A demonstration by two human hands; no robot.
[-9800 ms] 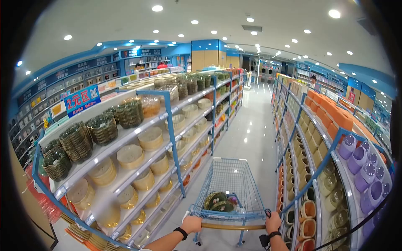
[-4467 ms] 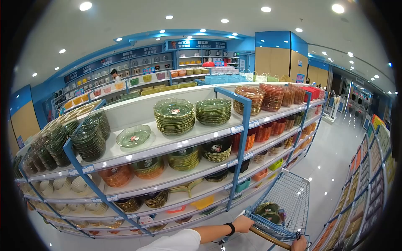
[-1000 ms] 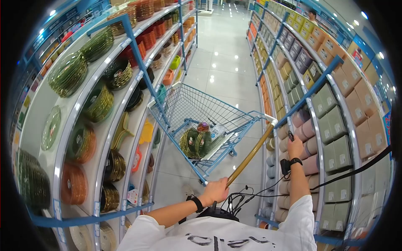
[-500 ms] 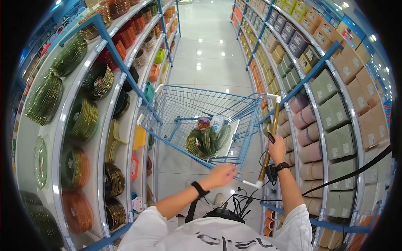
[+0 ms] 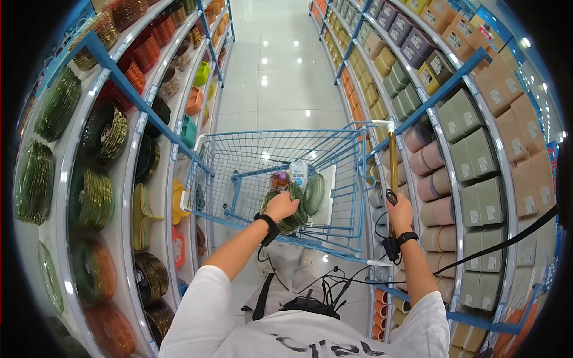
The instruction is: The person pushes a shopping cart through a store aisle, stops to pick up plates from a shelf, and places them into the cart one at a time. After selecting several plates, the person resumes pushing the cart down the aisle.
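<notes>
Down in the shopping cart (image 5: 262, 138), green ribbed dishes (image 5: 291, 223) sit tilted on edge, their visible long axis running away from the person. Left hand (image 5: 280, 207) is right over them, its grip impossible to tell; right hand (image 5: 399, 212) wraps the handle (image 5: 393, 164), the cart crosswise between shelves (image 5: 67, 170).

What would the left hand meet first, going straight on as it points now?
The left hand would probably meet the green dishes in the cart; depth is unclear, it may touch them.
</notes>
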